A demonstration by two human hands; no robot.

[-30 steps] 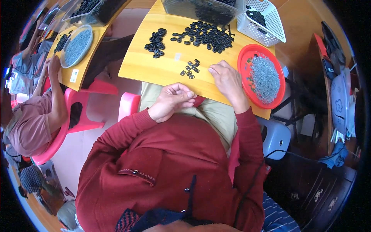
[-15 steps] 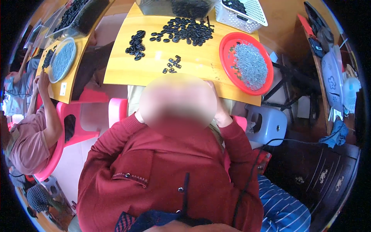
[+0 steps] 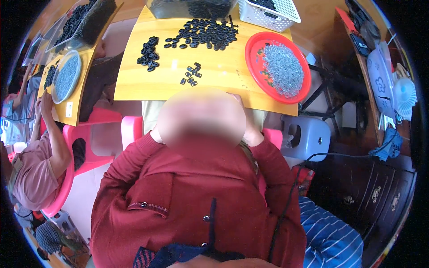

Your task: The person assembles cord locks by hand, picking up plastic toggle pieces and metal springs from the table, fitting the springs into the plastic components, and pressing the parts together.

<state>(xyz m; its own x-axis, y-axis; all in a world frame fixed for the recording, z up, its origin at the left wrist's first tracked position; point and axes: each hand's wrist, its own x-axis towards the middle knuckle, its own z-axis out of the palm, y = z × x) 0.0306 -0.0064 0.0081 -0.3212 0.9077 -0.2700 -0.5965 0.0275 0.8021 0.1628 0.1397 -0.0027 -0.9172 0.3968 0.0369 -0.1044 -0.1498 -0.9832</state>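
Note:
A blurred oval patch covers most of both my hands at the table's near edge. Of my left hand (image 3: 156, 135) only the wrist side shows, past the red cuff. The outer edge of my right hand (image 3: 252, 130) is visible beside the patch. The fingers of both are hidden, and so is anything they hold. Just beyond the patch lies a small cluster of black plastic pieces with two holes (image 3: 191, 75). Farther off are a heap of black oval pieces (image 3: 210, 35) and a smaller heap of similar ovals (image 3: 147, 54) to the left.
A red tray (image 3: 253, 67) holding a pile of small silvery metal pieces (image 3: 286, 69) stands on the yellow table (image 3: 138, 89), at right. Behind are a clear bin (image 3: 167, 10) and a white perforated basket (image 3: 263, 18). Another person (image 3: 38, 178) works at the left table.
The whole view has shifted slightly, so the table and its contents sit a little farther left. My hands stay at the table edge; the piles look the same.

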